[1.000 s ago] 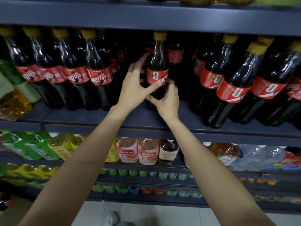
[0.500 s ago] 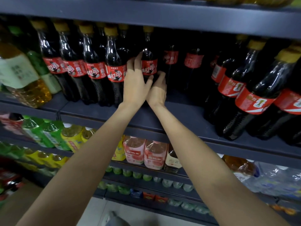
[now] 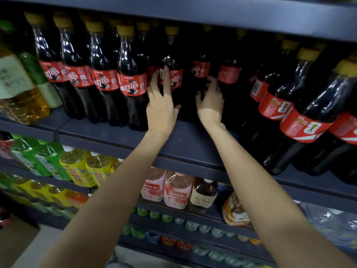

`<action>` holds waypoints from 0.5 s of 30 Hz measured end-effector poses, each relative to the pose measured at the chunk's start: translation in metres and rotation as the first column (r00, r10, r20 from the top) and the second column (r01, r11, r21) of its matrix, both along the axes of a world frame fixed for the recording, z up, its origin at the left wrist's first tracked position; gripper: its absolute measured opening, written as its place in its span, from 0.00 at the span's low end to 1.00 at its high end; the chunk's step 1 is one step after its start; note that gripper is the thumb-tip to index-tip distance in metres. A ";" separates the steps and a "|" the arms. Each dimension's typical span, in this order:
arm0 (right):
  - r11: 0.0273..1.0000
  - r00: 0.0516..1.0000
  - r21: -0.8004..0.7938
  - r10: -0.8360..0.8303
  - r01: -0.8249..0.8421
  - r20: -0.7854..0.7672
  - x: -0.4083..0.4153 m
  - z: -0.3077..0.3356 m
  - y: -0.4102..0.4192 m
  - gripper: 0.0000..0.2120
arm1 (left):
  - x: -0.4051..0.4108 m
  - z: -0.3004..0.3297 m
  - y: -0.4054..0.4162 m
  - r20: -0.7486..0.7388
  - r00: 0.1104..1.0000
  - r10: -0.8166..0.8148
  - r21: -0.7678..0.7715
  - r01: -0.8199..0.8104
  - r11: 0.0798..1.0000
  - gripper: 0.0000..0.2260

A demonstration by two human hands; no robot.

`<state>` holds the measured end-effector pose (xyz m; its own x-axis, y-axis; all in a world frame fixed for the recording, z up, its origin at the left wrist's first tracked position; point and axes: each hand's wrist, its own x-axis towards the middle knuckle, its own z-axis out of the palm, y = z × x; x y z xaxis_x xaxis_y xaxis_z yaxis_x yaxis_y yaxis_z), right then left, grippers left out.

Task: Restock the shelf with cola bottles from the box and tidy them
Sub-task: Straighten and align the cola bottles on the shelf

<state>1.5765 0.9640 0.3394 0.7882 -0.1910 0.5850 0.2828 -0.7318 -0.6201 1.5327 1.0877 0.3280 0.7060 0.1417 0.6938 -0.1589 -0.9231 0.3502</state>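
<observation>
Cola bottles with yellow caps and red labels stand in rows on the dark shelf (image 3: 183, 144). A front row of them (image 3: 131, 82) runs along the left. My left hand (image 3: 161, 101) reaches in beside that row, its straight fingers lying against the label of a cola bottle (image 3: 174, 80) set further back. My right hand (image 3: 210, 102) is a palm's width to the right, its loosely bent fingers touching the dark body of another deep-set cola bottle (image 3: 201, 69). Neither hand is wrapped round a bottle. The shelf's front strip below both hands is bare.
Bigger cola bottles (image 3: 301, 124) crowd the shelf's right end, leaning in the wide view. Yellow oil and green bottles (image 3: 21, 89) stand at the far left. Lower shelves hold green, yellow and pink drinks (image 3: 175, 190). Brown cardboard (image 3: 15, 242) shows at the bottom left.
The view has moved closer to the shelf. My hands, together on one bottle before, have parted; the right one moved right to a neighbouring bottle. The pushed bottle stands deeper in.
</observation>
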 end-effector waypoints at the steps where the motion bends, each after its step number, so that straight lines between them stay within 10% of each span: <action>1: 1.000 0.998 -0.016 -0.024 0.023 -0.066 0.004 0.001 0.001 0.28 | 0.000 -0.002 -0.002 -0.010 1.000 0.019 -0.004 -0.019 1.000 0.48; 15: 0.990 0.983 0.002 0.141 -0.141 -0.115 0.043 -0.007 0.007 0.39 | 0.031 -0.017 -0.016 0.063 0.998 -0.032 -0.020 0.033 0.999 0.44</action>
<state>1.6191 0.9710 0.3321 0.8690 -0.0699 0.4899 0.3106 -0.6936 -0.6499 1.5640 1.0715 0.3109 0.6660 0.1343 0.7338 -0.2111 -0.9095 0.3581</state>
